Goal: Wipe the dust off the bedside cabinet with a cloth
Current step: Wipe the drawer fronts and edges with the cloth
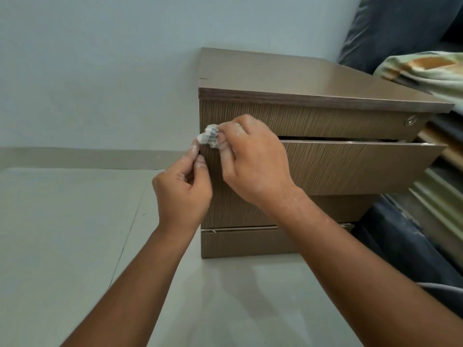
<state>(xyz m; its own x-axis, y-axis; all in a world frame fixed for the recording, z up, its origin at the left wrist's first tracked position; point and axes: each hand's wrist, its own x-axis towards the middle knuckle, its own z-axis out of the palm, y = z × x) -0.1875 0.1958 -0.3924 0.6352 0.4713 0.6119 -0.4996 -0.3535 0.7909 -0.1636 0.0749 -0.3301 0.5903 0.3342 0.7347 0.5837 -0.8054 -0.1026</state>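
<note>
While both hands (220,169) pinch the crumpled cloth (209,139), fingers hide its lower edge.

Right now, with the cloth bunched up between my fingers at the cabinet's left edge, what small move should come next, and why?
Probably press the crumpled cloth flat onto the upper drawer front and sweep right. The right hand and left hand both pinch it in a wad at the bedside cabinet's left front edge, so little fabric touches wood.

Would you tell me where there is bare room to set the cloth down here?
The cabinet top is bare from the wall to the pillow. The floor left of the cabinet is bare too. It is crowded at the front left edge, where both hands pinch the cloth.
</note>
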